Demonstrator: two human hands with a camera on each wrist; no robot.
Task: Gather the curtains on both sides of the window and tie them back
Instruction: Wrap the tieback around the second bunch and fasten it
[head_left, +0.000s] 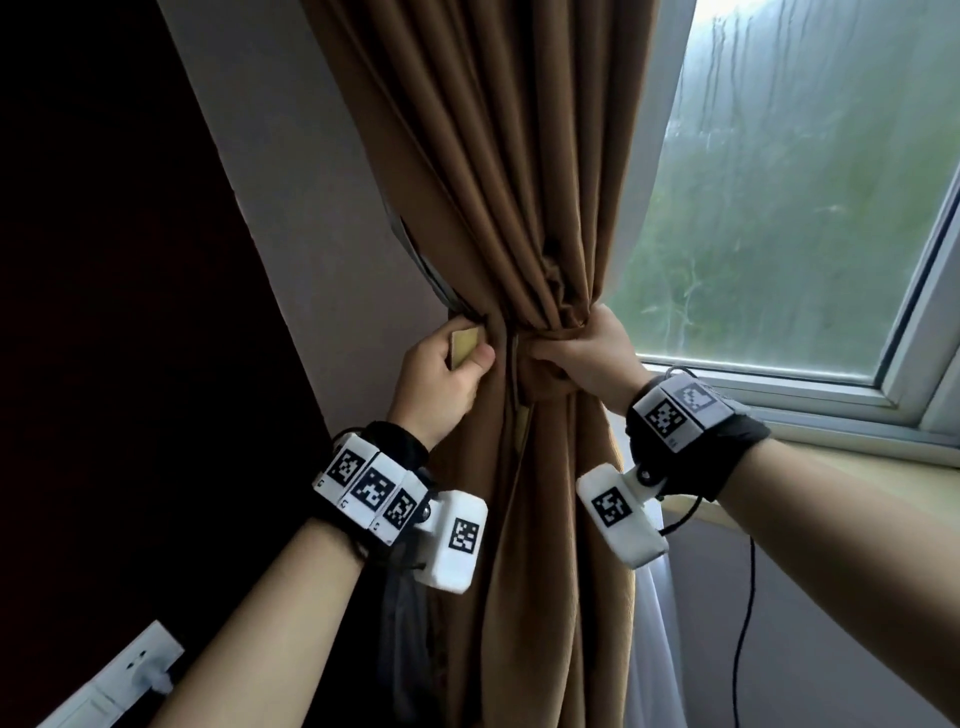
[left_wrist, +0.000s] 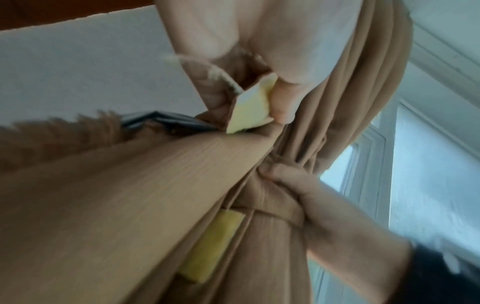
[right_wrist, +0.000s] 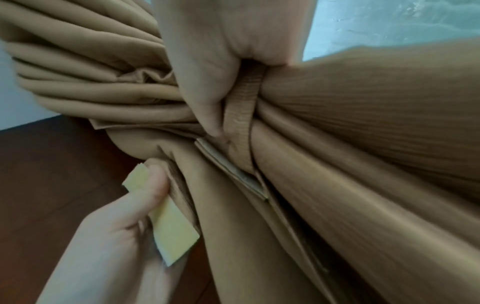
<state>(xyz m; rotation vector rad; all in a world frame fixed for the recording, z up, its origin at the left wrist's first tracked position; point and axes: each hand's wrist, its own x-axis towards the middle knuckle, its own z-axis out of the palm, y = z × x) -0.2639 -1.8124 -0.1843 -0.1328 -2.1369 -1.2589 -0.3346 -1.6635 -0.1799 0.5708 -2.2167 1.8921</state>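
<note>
The left hand (head_left: 441, 374) pinches the pale yellow fastening patch (head_left: 464, 347) at the free end of the brown fabric tie-back band (right_wrist: 240, 115); the right hand (head_left: 589, 353) grips that band round the gathered brown curtain (head_left: 498, 208) beside the rain-streaked window (head_left: 805, 208); gathering looks done here, fastening remains; the opposite curtain is out of view.

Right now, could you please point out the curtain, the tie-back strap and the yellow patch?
curtain (head_left: 483, 171): head view, gathered folds.
tie-back strap (right_wrist: 242, 98): right wrist view, middle of band.
yellow patch (left_wrist: 250, 109): left wrist view, flat face.

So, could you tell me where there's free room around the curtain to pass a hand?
Free: the wall left of the brown curtain. Crowded: the waist, where the left hand pinches the tieback's yellow end and the right hand grips the band.
</note>
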